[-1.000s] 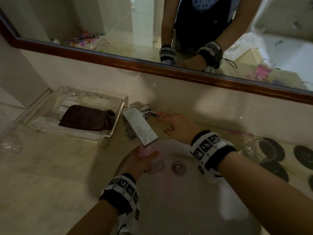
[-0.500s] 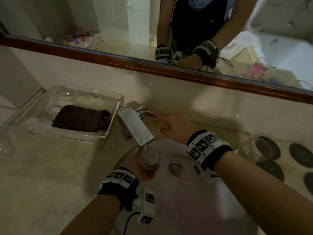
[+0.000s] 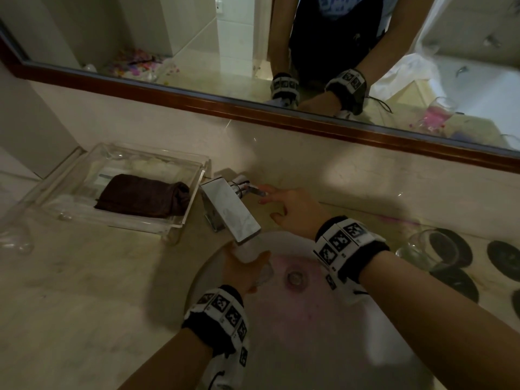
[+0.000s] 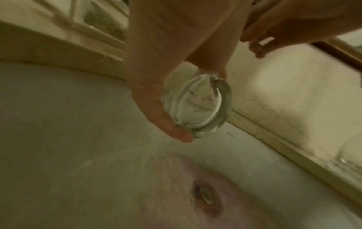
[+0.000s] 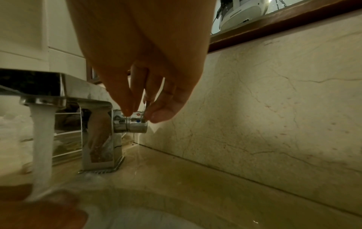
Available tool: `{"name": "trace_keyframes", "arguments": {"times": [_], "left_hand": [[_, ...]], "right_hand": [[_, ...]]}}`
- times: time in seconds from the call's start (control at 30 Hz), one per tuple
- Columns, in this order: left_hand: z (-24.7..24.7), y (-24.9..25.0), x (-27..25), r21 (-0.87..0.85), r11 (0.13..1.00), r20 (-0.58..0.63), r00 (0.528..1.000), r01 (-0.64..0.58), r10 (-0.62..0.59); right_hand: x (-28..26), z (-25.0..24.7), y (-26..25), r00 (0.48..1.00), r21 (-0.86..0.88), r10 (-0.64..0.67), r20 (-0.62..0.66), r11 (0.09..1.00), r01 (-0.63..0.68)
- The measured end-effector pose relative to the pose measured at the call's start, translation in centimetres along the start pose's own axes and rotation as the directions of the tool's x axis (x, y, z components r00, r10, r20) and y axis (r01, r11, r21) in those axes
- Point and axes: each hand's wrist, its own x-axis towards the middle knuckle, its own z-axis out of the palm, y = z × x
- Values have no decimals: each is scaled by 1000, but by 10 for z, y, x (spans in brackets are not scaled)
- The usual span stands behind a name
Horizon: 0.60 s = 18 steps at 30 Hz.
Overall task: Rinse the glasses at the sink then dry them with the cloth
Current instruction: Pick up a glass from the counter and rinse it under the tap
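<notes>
glass (image 4: 195, 105) under running tap, over basin | left hand (image 3: 244, 271) grips it | right hand (image 5: 149, 93) pinches tap lever | rinsing underway | second glass (image 3: 419, 249) at counter's right edge, cloth (image 3: 143, 195) in tray unused

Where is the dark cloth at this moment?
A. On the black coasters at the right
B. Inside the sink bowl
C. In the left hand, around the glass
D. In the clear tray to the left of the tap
D: the dark cloth lies folded in the clear tray left of the tap, and neither hand touches it.
</notes>
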Motion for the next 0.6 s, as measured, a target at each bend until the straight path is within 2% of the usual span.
{"name": "trace_keyframes", "arguments": {"times": [0.07, 0.17, 0.23, 0.3, 0.4, 0.6], "left_hand": [[-2, -5, -2, 78, 985, -7, 988, -154, 155], [-2, -9, -1, 136, 973, 33, 983, -185, 182], [-4, -6, -2, 71, 988, 99, 987, -135, 128], [-8, -6, -1, -73, 995, 153, 985, -67, 78], [-19, -12, -2, -306, 950, 250, 968, 63, 16], [-19, -6, -20, -406, 881, 387, 919, 244, -76]], "right_hand": [[1, 1, 1, 1000, 7, 5, 11, 1000, -5], [1, 2, 2, 1000, 29, -5, -3, 1000, 5], [0, 1, 2, 1000, 27, -10, -12, 1000, 10], [1, 1, 2, 1000, 17, -17, -16, 1000, 17], [3, 4, 5, 999, 27, -36, -20, 999, 37], [5, 7, 8, 999, 22, -25, -31, 999, 26]]}}
